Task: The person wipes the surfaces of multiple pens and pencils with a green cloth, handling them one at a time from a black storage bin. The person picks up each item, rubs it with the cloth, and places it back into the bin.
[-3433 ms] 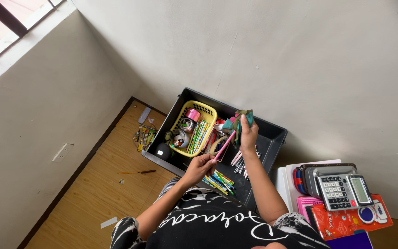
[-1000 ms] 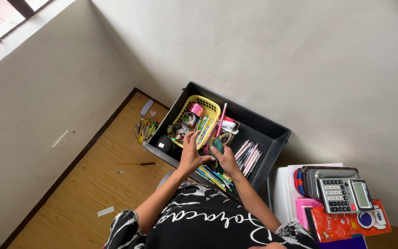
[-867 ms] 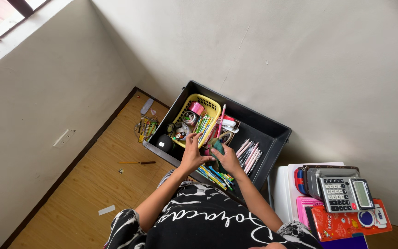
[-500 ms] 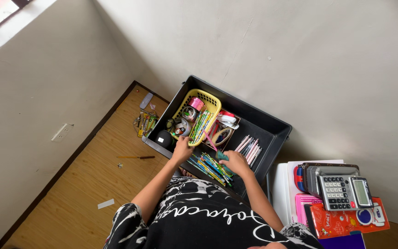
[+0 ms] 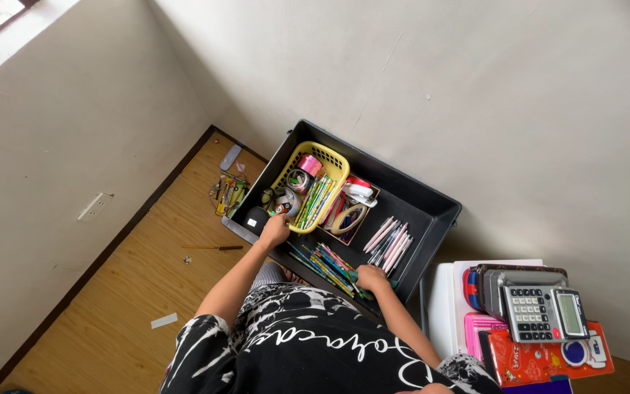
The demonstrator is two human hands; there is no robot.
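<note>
A black plastic bin (image 5: 435, 211) stands against the wall. My left hand (image 5: 275, 230) is curled on the near corner of a yellow basket (image 5: 327, 155) inside it, which holds tape rolls and pencils. My right hand (image 5: 371, 277) is closed low at the bin's near side, at the end of a pile of coloured pencils (image 5: 322, 261). A bit of green cloth (image 5: 391, 284) shows beside its fingers. Pink and white pens (image 5: 388, 237) lie in a row just beyond it. A beige tape roll (image 5: 349, 217) lies between the basket and the pens.
At the lower right, a stack of pencil cases with a grey calculator (image 5: 541, 310) on top and an orange case (image 5: 548, 357). On the wooden floor left of the bin lie small tools (image 5: 226, 197), a pencil (image 5: 211, 247) and a paper scrap (image 5: 160, 320).
The pink pen I was wiping with the cloth is out of my hands. My right hand dropped to the bin's near side with the cloth, and my left hand moved to the basket's corner.
</note>
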